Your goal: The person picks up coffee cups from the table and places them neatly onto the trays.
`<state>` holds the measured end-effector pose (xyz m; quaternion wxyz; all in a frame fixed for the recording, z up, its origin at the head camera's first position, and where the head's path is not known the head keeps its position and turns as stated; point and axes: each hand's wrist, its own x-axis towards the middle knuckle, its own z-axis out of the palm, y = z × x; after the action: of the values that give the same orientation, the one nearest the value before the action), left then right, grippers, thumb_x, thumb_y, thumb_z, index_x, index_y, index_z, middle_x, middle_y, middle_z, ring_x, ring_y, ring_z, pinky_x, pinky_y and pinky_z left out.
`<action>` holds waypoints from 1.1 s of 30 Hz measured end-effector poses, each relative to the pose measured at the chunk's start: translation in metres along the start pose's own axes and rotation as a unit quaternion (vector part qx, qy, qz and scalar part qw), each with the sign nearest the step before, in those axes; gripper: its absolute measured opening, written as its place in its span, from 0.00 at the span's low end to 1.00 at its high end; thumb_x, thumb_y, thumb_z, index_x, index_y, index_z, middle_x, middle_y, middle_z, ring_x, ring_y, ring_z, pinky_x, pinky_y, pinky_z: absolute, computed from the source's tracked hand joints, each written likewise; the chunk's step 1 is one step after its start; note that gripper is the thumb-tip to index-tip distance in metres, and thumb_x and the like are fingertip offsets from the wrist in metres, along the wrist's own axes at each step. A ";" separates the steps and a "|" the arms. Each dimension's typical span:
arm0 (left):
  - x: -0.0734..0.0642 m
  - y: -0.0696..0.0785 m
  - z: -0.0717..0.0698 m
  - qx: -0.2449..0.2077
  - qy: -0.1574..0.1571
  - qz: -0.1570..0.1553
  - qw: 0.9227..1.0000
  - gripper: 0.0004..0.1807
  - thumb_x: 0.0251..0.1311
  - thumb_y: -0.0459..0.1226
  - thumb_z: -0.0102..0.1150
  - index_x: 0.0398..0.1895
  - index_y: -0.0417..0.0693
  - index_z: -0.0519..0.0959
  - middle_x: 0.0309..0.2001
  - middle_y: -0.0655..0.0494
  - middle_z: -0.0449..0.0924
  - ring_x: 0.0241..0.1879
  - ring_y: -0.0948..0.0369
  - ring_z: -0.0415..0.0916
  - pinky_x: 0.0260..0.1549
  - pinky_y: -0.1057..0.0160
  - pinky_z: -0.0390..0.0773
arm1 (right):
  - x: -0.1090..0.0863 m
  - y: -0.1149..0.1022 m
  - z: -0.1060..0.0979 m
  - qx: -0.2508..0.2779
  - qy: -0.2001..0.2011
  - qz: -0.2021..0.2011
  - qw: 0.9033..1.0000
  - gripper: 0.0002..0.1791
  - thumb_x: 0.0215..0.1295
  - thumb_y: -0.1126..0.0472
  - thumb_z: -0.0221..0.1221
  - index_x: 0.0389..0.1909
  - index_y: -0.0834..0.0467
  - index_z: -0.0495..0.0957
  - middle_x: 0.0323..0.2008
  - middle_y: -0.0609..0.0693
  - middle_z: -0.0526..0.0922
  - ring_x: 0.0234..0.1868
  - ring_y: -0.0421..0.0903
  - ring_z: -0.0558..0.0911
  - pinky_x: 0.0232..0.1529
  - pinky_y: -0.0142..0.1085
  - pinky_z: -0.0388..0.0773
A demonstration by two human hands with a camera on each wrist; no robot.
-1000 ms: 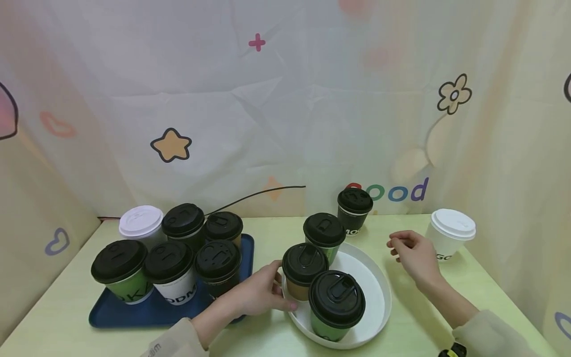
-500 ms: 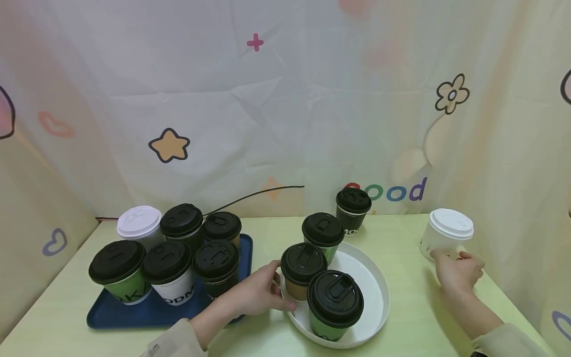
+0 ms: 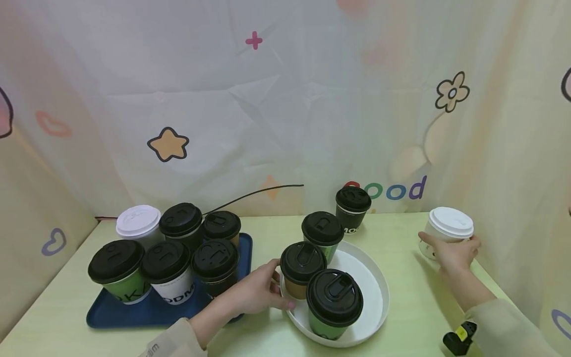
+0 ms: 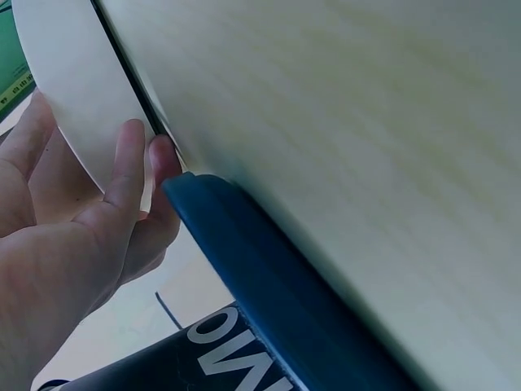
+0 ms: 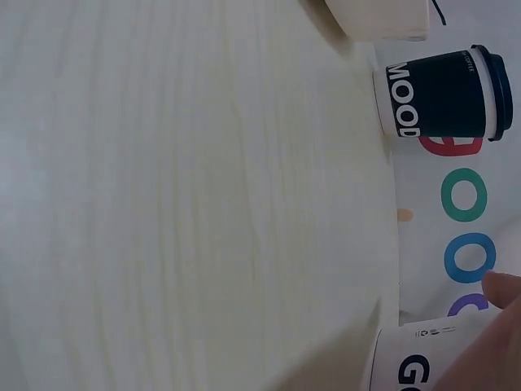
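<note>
At the table's right, my right hand (image 3: 457,253) grips a white paper coffee cup (image 3: 427,244) with a white lid, thumb and fingers on either side. Low in the right wrist view, that cup (image 5: 415,358) shows large dark lettering. My left hand (image 3: 256,292) holds the left rim of a round white tray (image 3: 379,297); in the left wrist view, its fingers (image 4: 129,159) lie against the tray wall. Black-lidded cups stand on that tray: a brown one (image 3: 296,288), a green one in front (image 3: 327,327) and another green one behind (image 3: 331,251).
Left of the round tray, a blue rectangular tray (image 3: 134,317) holds several lidded cups, close by my left hand. A black MOOD cup (image 3: 351,218) stands behind the round tray. A printed curtain (image 3: 285,124) hangs along the table's back edge.
My right hand has moved right from beside the white cup, passed in front of it and taken hold of it. The left hand stays at the round tray's rim.
</note>
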<state>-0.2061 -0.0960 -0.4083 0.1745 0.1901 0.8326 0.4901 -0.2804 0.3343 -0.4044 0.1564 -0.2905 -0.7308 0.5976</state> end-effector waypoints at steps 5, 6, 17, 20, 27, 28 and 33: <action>0.000 0.000 -0.001 -0.004 -0.001 -0.003 1.000 0.53 0.52 0.36 0.81 0.77 0.36 0.57 0.46 0.47 0.72 0.40 0.56 0.73 0.37 0.57 0.75 | 0.007 0.000 0.005 -0.005 0.008 -0.006 1.000 0.67 0.61 0.58 0.72 0.80 0.54 0.25 0.79 0.59 0.38 0.79 0.58 0.44 0.77 0.44 0.42; 0.000 0.000 -0.001 -0.003 0.000 -0.004 1.000 0.53 0.52 0.36 0.81 0.77 0.36 0.57 0.46 0.47 0.72 0.40 0.56 0.73 0.37 0.57 0.75 | 0.008 0.000 0.005 0.000 0.008 -0.011 1.000 0.66 0.61 0.59 0.72 0.81 0.55 0.27 0.80 0.59 0.40 0.78 0.57 0.46 0.77 0.43 0.43; 0.002 -0.002 -0.001 -0.008 0.001 -0.006 1.000 0.53 0.52 0.36 0.81 0.76 0.35 0.57 0.46 0.47 0.71 0.40 0.56 0.73 0.36 0.58 0.74 | 0.012 -0.002 0.003 0.019 -0.013 -0.034 0.999 0.58 0.64 0.64 0.70 0.82 0.55 0.37 0.79 0.58 0.49 0.77 0.53 0.53 0.76 0.39 0.48; 0.002 -0.002 -0.001 -0.007 0.002 -0.006 1.000 0.53 0.51 0.36 0.81 0.76 0.36 0.57 0.46 0.46 0.71 0.39 0.56 0.72 0.36 0.58 0.74 | 0.008 -0.007 0.004 0.025 -0.023 -0.039 0.999 0.57 0.63 0.64 0.71 0.82 0.54 0.41 0.78 0.57 0.53 0.76 0.52 0.55 0.75 0.39 0.50; 0.001 -0.001 -0.001 -0.005 0.005 -0.004 1.000 0.53 0.51 0.36 0.81 0.76 0.36 0.58 0.46 0.46 0.71 0.40 0.56 0.72 0.37 0.58 0.74 | -0.015 -0.020 0.010 0.002 -0.079 -0.075 0.994 0.52 0.64 0.60 0.72 0.81 0.56 0.48 0.70 0.51 0.63 0.72 0.52 0.61 0.74 0.44 0.56; 0.000 -0.001 -0.001 -0.005 0.005 -0.005 1.000 0.53 0.51 0.36 0.81 0.76 0.36 0.58 0.46 0.46 0.71 0.40 0.56 0.72 0.37 0.58 0.74 | -0.019 -0.022 0.011 -0.004 -0.092 -0.084 0.992 0.51 0.64 0.60 0.72 0.80 0.56 0.49 0.68 0.50 0.64 0.71 0.52 0.63 0.74 0.45 0.57; 0.000 0.000 -0.001 -0.007 0.002 -0.007 1.000 0.53 0.51 0.36 0.81 0.76 0.36 0.58 0.46 0.46 0.71 0.40 0.56 0.72 0.37 0.58 0.74 | -0.039 -0.028 0.014 -0.032 -0.176 -0.118 0.977 0.49 0.67 0.53 0.70 0.79 0.59 0.50 0.65 0.49 0.66 0.66 0.50 0.66 0.71 0.52 0.60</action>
<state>-0.2063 -0.0966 -0.4076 0.1772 0.1822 0.8308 0.4952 -0.2649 0.2962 -0.3760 0.0856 -0.0968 -0.7948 0.5930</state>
